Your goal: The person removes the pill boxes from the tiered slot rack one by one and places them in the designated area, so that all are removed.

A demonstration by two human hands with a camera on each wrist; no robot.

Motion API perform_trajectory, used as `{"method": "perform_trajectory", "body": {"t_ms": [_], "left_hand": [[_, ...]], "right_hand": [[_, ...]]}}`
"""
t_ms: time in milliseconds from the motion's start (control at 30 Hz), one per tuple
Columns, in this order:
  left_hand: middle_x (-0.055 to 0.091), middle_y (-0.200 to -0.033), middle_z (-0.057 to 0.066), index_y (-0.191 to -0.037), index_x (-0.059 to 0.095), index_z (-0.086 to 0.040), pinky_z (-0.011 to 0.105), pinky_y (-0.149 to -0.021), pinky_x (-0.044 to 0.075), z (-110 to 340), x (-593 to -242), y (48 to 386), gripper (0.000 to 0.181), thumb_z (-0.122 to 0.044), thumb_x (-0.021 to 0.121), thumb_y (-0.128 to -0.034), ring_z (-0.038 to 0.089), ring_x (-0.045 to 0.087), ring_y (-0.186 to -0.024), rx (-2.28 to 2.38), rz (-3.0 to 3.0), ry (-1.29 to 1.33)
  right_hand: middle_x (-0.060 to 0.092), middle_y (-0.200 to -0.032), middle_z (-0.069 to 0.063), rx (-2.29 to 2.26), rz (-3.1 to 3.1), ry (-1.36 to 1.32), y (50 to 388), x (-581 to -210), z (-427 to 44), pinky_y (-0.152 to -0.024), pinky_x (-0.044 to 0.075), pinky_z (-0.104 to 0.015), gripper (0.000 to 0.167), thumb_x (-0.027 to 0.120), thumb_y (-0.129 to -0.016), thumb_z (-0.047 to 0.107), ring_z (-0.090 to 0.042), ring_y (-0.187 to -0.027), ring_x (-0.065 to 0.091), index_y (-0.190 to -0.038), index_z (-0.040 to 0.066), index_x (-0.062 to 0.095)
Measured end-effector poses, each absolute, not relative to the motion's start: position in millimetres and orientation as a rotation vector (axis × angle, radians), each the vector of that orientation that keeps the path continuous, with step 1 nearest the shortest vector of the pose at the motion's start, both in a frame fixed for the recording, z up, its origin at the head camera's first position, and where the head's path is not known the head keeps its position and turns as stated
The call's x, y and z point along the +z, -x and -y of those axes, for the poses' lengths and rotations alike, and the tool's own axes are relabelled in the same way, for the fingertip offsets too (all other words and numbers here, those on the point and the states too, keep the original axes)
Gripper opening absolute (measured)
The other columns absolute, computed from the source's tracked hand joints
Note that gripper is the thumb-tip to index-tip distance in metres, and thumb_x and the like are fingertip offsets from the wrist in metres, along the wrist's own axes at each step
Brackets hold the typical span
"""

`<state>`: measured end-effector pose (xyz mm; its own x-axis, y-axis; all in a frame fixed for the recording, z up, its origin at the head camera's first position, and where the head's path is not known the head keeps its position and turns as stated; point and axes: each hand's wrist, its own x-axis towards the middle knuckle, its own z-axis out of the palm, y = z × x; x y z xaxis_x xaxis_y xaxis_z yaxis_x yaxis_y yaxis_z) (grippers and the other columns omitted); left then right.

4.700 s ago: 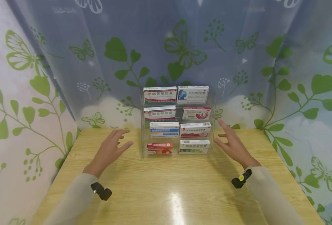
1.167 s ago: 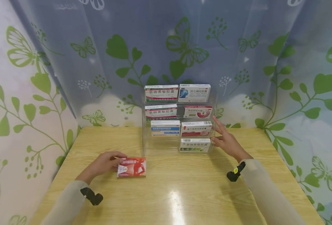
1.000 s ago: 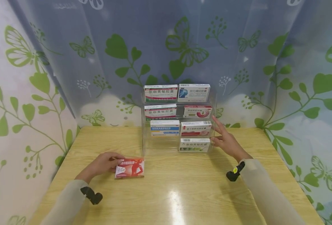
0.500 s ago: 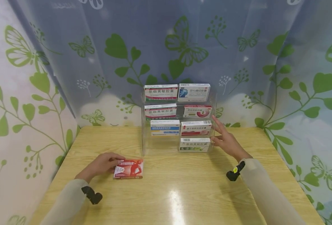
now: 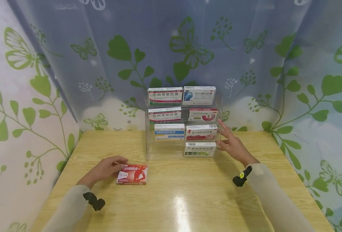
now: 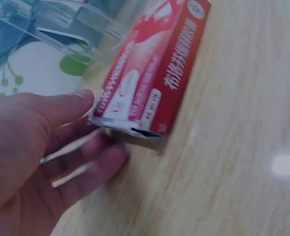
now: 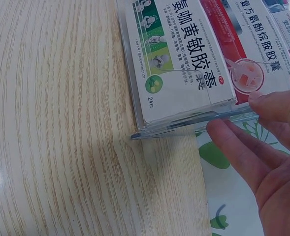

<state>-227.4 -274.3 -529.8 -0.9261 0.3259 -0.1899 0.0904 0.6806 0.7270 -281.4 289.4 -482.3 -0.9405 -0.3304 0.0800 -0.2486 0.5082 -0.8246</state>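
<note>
At the left of the table, my left hand [image 5: 105,169] pinches the left end of a red and white medicine box [image 5: 132,174] between thumb and fingers. The left wrist view shows the thumb at one corner of the box [image 6: 157,73], with other fingertips apart from it. A clear tiered rack [image 5: 166,148] stands at the back, holding several medicine boxes in two columns. Its bottom left place holds no box. My right hand [image 5: 236,148] rests its extended fingers and thumb on the rack's right side, beside a white and green box [image 7: 177,64].
The pale wooden table [image 5: 171,193] bears a bright reflection near its front. Behind the rack hangs a blue curtain with green leaves and butterflies [image 5: 118,48]; patterned cloth also stands at both sides.
The red box has left the rack's bottom left place and lies further left and nearer, in my left hand. My right hand has moved slightly left onto the rack. Over the last half second little differs.
</note>
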Motion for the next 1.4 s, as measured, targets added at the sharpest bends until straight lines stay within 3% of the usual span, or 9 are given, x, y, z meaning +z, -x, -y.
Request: {"method": "perform_trajectory", "body": {"t_ms": [200, 400, 733, 1000, 1400], "left_hand": [[0.075, -0.130, 0.013, -0.139, 0.071, -0.005, 0.035, -0.081, 0.059, 265.2, -511.4, 232.7, 0.035, -0.026, 0.060, -0.1141, 0.021, 0.068, -0.102, 1.019, -2.792, -0.383], [0.077, -0.128, 0.009, -0.134, 0.074, -0.008, 0.044, -0.088, 0.059, 242.0, -490.1, 237.4, 0.030, -0.026, 0.063, -0.1130, 0.023, 0.069, -0.107, 1.016, -2.857, -0.524], [0.076, -0.132, 0.011, -0.132, 0.075, -0.011, 0.048, -0.092, 0.063, 193.8, -465.2, 246.1, 0.025, -0.020, 0.065, -0.1116, 0.028, 0.072, -0.113, 1.092, -2.765, -0.668], [0.076, -0.131, 0.011, -0.134, 0.073, -0.009, 0.048, -0.100, 0.063, 156.4, -458.6, 253.6, 0.026, -0.019, 0.066, -0.1106, 0.027, 0.072, -0.116, 1.139, -2.708, -0.765], [0.069, -0.144, 0.015, -0.143, 0.069, -0.006, 0.045, -0.105, 0.063, 101.4, -466.2, 269.8, 0.036, -0.012, 0.070, -0.1072, 0.033, 0.070, -0.125, 1.181, -2.677, -0.841]], "right_hand": [[0.025, -0.177, -0.029, -1.435, -2.644, 0.519, 282.5, -483.5, -289.7, -0.096, 0.065, -0.056, 0.099, 0.061, -0.111, 0.004, -0.058, -0.130, 0.064, -0.172, 0.054, 0.001], [0.025, -0.177, -0.028, -1.435, -2.636, 0.526, 283.3, -483.7, -288.6, -0.098, 0.065, -0.055, 0.100, 0.060, -0.111, 0.005, -0.057, -0.130, 0.065, -0.170, 0.057, 0.000], [0.025, -0.177, -0.029, -1.435, -2.645, 0.528, 282.2, -481.6, -289.6, -0.096, 0.065, -0.054, 0.099, 0.060, -0.111, 0.004, -0.058, -0.129, 0.065, -0.172, 0.053, 0.000], [0.024, -0.177, -0.028, -1.433, -2.644, 0.525, 282.1, -481.4, -289.8, -0.096, 0.065, -0.054, 0.098, 0.060, -0.111, 0.003, -0.057, -0.129, 0.065, -0.173, 0.052, 0.000], [0.025, -0.177, -0.028, -1.426, -2.646, 0.507, 280.6, -481.0, -289.2, -0.097, 0.065, -0.055, 0.100, 0.060, -0.111, 0.003, -0.057, -0.129, 0.065, -0.171, 0.056, 0.000]]}}
